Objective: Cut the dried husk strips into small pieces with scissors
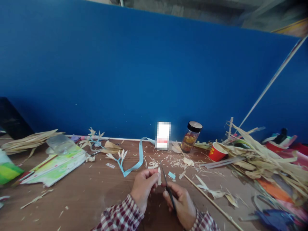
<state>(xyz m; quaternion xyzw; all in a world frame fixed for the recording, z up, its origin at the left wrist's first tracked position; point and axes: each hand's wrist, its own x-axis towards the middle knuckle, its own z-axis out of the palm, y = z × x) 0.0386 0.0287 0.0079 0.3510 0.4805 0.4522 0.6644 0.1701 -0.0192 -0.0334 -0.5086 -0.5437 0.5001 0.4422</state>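
My left hand [143, 186] is closed, pinching a small pale strip of dried leaf [159, 175] upright between thumb and fingers. My right hand [182, 200] is wrapped round a pair of dark scissors [167, 187], whose blades point up toward the strip and sit just right of it. Both hands are low at the middle of the brown table [96, 195], with checked sleeves showing at the bottom edge. Pale shavings [168, 160] lie scattered beyond the hands.
A light-blue ribbon [138, 160] curls behind the hands. A black-lidded jar [191, 136], a red paper cup [216, 151] and a heap of dried leaves [264, 160] stand right. A thin stick [211, 202] lies diagonally. Papers [55, 165] and a plastic bottle [60, 143] lie left, before a blue wall.
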